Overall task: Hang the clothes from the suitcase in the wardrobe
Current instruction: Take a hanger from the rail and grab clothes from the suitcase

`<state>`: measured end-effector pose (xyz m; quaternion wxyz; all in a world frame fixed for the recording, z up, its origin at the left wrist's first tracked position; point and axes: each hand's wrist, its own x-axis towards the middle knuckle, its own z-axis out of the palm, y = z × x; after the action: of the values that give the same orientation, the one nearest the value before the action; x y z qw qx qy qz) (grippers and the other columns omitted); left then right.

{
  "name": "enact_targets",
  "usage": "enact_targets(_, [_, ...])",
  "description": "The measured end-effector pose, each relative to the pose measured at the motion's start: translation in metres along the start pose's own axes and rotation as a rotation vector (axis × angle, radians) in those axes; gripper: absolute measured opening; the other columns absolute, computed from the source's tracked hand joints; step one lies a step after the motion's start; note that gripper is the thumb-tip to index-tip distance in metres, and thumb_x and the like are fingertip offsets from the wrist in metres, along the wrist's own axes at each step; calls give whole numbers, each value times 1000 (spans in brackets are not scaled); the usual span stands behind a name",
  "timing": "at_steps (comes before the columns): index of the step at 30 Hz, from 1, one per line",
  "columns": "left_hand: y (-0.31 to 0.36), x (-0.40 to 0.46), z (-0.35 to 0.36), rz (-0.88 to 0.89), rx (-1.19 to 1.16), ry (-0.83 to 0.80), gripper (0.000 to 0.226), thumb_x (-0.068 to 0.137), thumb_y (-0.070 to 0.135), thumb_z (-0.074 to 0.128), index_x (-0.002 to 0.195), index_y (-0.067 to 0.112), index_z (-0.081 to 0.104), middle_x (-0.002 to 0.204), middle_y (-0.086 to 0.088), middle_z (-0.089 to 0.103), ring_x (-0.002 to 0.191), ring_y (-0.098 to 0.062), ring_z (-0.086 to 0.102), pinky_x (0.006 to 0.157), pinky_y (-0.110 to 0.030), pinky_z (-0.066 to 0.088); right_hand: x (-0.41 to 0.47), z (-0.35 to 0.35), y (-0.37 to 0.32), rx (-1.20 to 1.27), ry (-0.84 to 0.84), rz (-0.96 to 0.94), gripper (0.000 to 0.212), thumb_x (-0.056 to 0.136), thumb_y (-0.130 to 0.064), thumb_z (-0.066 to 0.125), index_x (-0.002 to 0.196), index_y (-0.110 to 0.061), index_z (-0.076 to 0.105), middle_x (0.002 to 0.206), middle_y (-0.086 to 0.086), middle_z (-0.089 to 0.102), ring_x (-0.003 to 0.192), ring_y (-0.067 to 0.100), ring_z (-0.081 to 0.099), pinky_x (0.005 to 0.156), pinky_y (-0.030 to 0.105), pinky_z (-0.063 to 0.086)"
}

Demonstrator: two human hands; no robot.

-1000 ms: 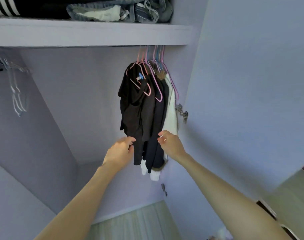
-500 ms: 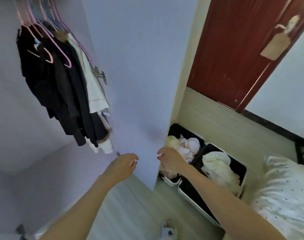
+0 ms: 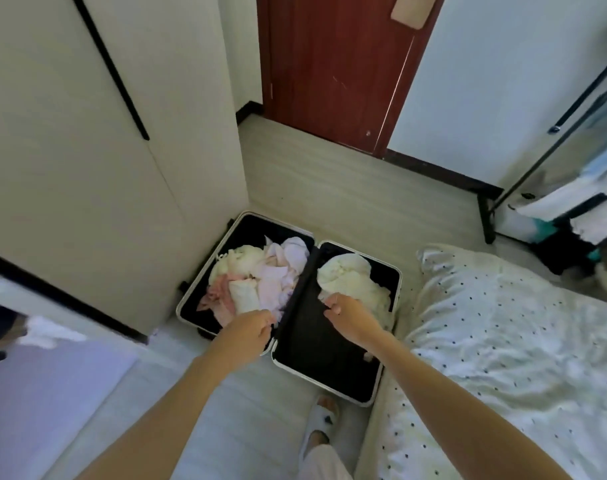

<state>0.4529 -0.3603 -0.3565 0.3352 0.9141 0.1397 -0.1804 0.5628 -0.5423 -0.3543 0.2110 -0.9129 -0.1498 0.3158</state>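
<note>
On the floor beside the wardrobe door (image 3: 87, 161), the suitcase (image 3: 394, 271) lies opened flat, so both halves can be reached from above. The left half holds a loose heap of pale pink and white clothes (image 3: 260, 278); the right half holds a single cream garment (image 3: 350, 282) at its far end, its near end bare black lining. Both arms stretch down over it. The left hand (image 3: 248, 332) hovers at the near edge of the heap, fingers loosely curled and holding nothing I can see. The right hand (image 3: 350, 315) sits at the cream garment's near edge, fingers bent; whether they already pinch cloth I cannot tell. This looks like reaching for the next piece to hang.
</note>
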Motion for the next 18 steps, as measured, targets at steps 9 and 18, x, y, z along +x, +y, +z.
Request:
enact_targets(9, [-7,182,91,-84,-25,-63,33,97,15,38,127,17,52,125,-3,58,111,-19,56,90,-24,41,150,-20,147,15,12,189,37,96,-24,43,133,-16,46,125,5,59,112,23,56,93,35,46])
enact_targets(18, [-89,374,198,-46,39,15,35,97,13,37,129,16,51,129,-4,55,113,-21,54,93,-27,40,350,79,272,-58,42,243,43,98,-28,43,139,-17,38,134,6,52,122,24,49,96,35,43])
